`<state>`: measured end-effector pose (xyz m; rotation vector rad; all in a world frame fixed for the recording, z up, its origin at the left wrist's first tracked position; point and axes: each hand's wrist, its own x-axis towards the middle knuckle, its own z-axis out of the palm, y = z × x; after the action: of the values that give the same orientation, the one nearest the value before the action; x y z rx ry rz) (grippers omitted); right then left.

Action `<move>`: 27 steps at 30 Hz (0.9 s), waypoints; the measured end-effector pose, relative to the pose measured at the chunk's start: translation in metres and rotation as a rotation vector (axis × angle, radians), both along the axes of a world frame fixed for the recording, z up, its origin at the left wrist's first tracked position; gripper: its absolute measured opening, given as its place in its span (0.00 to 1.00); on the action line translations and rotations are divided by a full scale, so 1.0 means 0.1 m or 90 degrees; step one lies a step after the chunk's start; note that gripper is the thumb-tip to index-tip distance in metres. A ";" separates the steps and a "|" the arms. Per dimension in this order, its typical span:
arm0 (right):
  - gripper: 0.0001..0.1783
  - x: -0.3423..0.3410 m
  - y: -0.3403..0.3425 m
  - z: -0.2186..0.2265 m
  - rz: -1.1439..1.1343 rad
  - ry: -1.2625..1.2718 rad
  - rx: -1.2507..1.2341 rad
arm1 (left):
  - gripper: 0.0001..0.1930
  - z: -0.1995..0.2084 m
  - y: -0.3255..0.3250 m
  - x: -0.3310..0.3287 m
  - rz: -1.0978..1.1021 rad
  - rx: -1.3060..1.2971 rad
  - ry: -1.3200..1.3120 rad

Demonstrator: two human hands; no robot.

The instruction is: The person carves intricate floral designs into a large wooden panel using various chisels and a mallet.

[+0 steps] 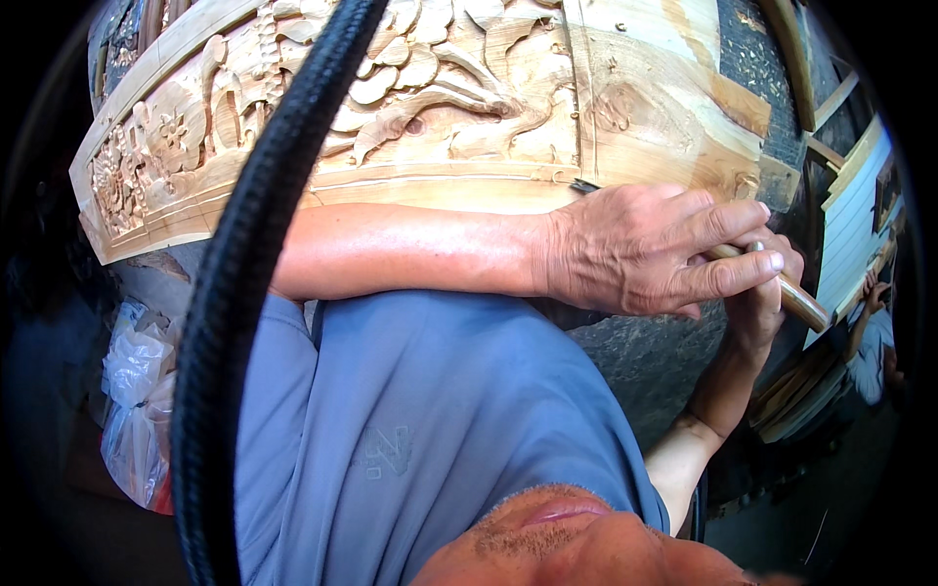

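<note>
A long pale wooden panel [440, 190], carved in relief with leaves, branches and flowers, lies in front of me. My left forearm crosses along its near edge. My left hand [625, 249] is closed over a carving chisel [803, 305], thumb and fingers on its rounded wooden handle. Behind it, my right hand [757, 311] grips the same handle, partly covered by the left fingers. A dark metal tip shows past the left hand's knuckles, at the border groove by the carving's lower right corner. Most of the chisel's shaft is hidden under my left hand.
A knotted clear plastic bag [137, 391] sits at the left. Wood shavings lie on the dark surface [747, 49] beyond the panel's right end. Boards [850, 230] lean at the right, where another person [870, 352] is partly visible. A black strap [264, 195] crosses the view.
</note>
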<state>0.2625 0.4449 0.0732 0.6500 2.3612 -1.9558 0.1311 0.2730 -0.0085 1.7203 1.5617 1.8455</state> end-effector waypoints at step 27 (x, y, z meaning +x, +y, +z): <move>0.27 0.00 -0.02 -0.07 0.008 0.043 0.105 | 0.47 0.07 -0.06 0.02 0.169 -0.042 0.052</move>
<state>0.2623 0.4427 0.0657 0.5820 2.5813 -1.8190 0.1332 0.2672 -0.0014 1.6462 1.9429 1.8322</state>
